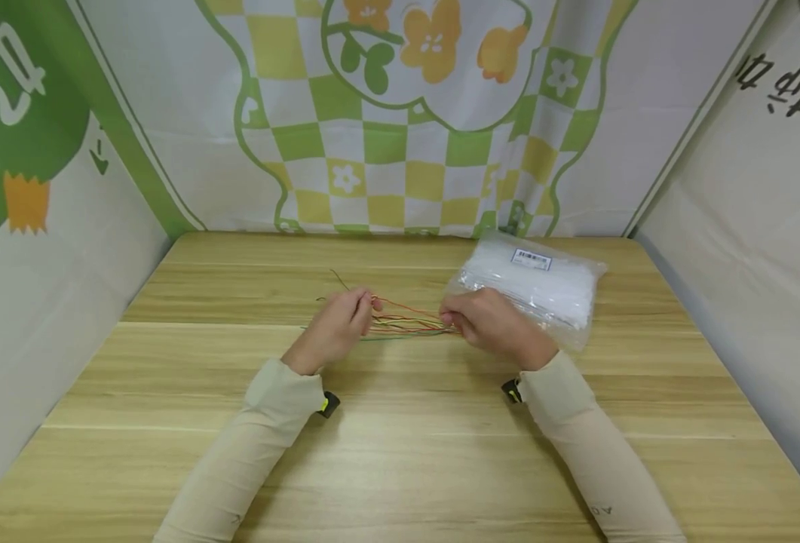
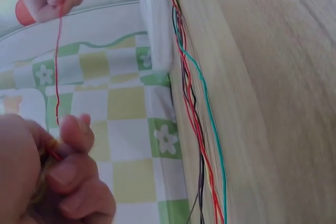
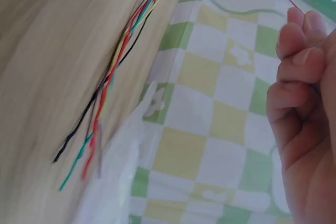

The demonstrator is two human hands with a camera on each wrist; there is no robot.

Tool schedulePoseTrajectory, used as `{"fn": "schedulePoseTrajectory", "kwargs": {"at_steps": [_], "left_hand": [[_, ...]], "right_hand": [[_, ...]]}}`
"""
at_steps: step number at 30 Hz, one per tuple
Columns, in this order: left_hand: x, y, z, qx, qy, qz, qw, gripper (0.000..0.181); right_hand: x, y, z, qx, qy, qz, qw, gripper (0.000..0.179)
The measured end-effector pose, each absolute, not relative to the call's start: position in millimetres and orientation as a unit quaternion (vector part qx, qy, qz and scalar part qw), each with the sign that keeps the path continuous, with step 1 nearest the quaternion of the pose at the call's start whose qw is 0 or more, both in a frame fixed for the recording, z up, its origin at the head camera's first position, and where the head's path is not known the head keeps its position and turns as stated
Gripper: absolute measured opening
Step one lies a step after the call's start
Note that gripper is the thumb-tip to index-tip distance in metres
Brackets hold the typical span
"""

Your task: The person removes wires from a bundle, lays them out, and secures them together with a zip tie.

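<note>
My right hand [image 1: 486, 323] pinches a thin red wire [image 2: 56, 61] between thumb and forefinger. The wire stretches across to my left hand [image 1: 340, 320], whose fingers curl round a red strand and a yellowish one. Below both hands a loose bundle of thin wires [image 3: 113, 72] lies along the table, in red, black, green and yellow. A green wire [image 2: 209, 111] bows out a little from the others in the left wrist view. On the left, a dark wire end [image 1: 338, 279] sticks up past my left hand.
Just behind my right hand lies a clear plastic bag [image 1: 549, 283] of white material with a barcode label [image 1: 531, 260]. The wooden table [image 1: 413, 467] meets a printed checkered cloth [image 1: 386, 143] at the back. Cloth walls stand on both sides.
</note>
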State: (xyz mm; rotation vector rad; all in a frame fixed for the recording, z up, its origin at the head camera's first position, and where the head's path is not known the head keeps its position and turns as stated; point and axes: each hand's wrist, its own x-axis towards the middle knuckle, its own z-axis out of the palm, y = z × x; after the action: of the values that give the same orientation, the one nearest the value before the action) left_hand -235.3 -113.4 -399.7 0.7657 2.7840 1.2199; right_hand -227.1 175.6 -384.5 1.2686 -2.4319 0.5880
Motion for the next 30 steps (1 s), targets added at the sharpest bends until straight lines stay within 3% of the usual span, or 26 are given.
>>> {"fn": "schedulePoseTrajectory", "kwargs": {"at_steps": [3, 6, 12, 15, 22, 30], "left_hand": [[-238, -122, -399, 0.229, 0.892, 0.389, -0.017, 0.037], [-242, -131, -395, 0.271, 0.880, 0.390, -0.015, 0.033], [-245, -137, -389, 0.397, 0.846, 0.343, 0.099, 0.028], [-244, -133, -389, 0.421, 0.843, 0.312, 0.123, 0.024], [-235, -119, -390, 0.462, 0.850, 0.249, 0.035, 0.027], [-232, -114, -394, 0.469, 0.835, 0.283, 0.056, 0.030]], "right_hand": [[-222, 173, -382, 0.457, -0.852, 0.198, 0.163, 0.016], [-221, 174, -381, 0.447, -0.859, 0.196, 0.157, 0.017], [-229, 188, -386, 0.404, -0.877, 0.207, 0.157, 0.028], [-232, 193, -388, 0.402, -0.879, 0.207, 0.154, 0.029], [-236, 194, -391, 0.394, -0.888, 0.193, 0.140, 0.028], [-240, 198, -393, 0.381, -0.895, 0.197, 0.120, 0.028]]}}
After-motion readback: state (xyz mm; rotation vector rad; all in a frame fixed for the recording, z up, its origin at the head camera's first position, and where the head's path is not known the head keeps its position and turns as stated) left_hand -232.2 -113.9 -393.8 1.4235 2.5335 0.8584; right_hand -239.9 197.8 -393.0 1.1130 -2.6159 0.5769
